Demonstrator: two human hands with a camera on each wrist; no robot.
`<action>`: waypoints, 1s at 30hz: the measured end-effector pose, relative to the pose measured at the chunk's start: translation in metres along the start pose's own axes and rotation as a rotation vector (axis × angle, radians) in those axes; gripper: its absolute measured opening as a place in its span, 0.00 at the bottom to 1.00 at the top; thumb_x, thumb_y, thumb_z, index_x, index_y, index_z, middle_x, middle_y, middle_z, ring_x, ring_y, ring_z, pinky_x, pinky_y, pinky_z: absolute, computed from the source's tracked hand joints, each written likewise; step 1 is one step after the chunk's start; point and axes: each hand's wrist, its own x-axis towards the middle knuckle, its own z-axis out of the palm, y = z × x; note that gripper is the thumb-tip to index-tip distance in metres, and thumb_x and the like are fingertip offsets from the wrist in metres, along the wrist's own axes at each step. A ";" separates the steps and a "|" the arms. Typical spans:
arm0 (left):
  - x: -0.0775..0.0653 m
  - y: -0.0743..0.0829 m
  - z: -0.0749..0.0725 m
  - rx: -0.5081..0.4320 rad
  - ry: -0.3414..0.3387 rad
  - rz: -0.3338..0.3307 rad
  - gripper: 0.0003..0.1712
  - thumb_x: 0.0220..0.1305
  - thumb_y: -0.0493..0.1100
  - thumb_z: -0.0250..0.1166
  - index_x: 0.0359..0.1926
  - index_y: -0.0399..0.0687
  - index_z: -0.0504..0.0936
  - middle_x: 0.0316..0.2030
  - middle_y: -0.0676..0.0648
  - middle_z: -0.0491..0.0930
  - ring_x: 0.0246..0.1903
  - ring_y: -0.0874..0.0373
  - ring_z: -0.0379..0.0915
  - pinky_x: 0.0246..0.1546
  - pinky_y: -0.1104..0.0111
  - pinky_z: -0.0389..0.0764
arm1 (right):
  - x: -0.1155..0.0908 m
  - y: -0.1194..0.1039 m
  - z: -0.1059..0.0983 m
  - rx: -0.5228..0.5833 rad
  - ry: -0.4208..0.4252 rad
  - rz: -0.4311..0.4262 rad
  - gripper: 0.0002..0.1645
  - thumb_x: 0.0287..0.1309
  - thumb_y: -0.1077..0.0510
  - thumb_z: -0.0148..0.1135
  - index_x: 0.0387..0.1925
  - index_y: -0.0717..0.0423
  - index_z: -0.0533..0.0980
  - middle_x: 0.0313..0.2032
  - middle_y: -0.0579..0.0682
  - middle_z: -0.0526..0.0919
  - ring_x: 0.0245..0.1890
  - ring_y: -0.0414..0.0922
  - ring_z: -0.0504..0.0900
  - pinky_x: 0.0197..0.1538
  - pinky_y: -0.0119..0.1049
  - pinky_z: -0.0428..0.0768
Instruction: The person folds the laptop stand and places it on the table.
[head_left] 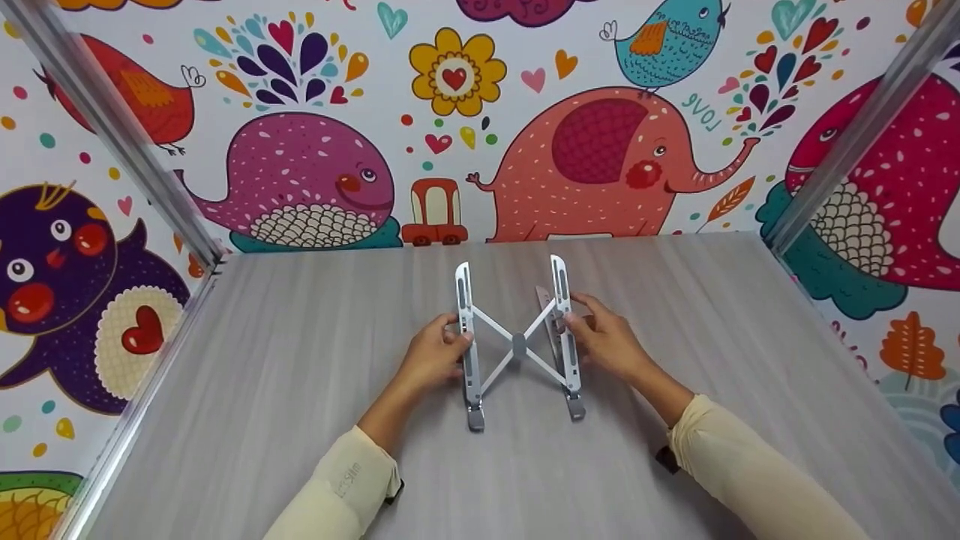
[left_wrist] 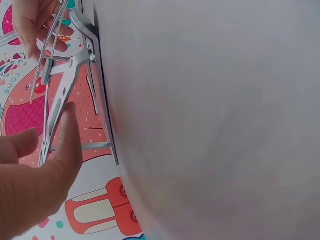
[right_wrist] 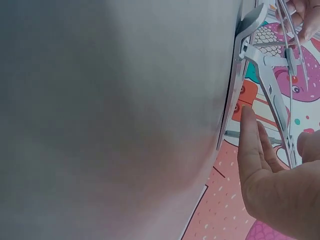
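Observation:
A silver folding laptop stand (head_left: pixel 519 345) stands opened out on the table, its crossed bars joined at a grey hub between two slotted side rails. My left hand (head_left: pixel 433 354) holds the left rail about midway, thumb on the upper face and fingers at the outer side. On the other side, my right hand (head_left: pixel 613 343) holds the right rail between thumb and fingers. In the left wrist view, the raised rail (left_wrist: pixel 62 95) slopes up from the base between thumb and finger. The right wrist view shows the right rail (right_wrist: pixel 272 92) tilted likewise, with the fingers beneath it.
The stand rests on a grey wood-grain table (head_left: pixel 300 450). Behind the table rises a wall with cartoon animals (head_left: pixel 592 172). Metal frame posts (head_left: pixel 127 142) stand at the back left and back right corners.

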 end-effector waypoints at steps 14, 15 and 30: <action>0.001 -0.001 0.001 0.075 0.003 -0.001 0.21 0.74 0.40 0.61 0.65 0.43 0.74 0.36 0.44 0.80 0.30 0.55 0.81 0.32 0.58 0.88 | 0.006 0.004 0.004 0.048 -0.038 -0.072 0.20 0.74 0.58 0.57 0.64 0.51 0.72 0.43 0.59 0.89 0.37 0.49 0.87 0.36 0.46 0.89; 0.001 -0.001 0.001 0.078 0.005 0.000 0.21 0.74 0.40 0.61 0.65 0.43 0.75 0.35 0.45 0.80 0.29 0.55 0.81 0.31 0.58 0.88 | 0.005 0.004 0.005 0.050 -0.036 -0.076 0.19 0.74 0.59 0.57 0.63 0.53 0.72 0.43 0.60 0.89 0.36 0.48 0.88 0.35 0.46 0.89; -0.001 0.001 0.003 0.058 0.002 -0.011 0.18 0.74 0.39 0.61 0.62 0.44 0.75 0.28 0.48 0.79 0.21 0.58 0.77 0.23 0.63 0.83 | 0.004 0.003 0.008 0.059 -0.015 -0.023 0.16 0.73 0.57 0.59 0.59 0.52 0.74 0.37 0.58 0.86 0.32 0.48 0.86 0.28 0.48 0.88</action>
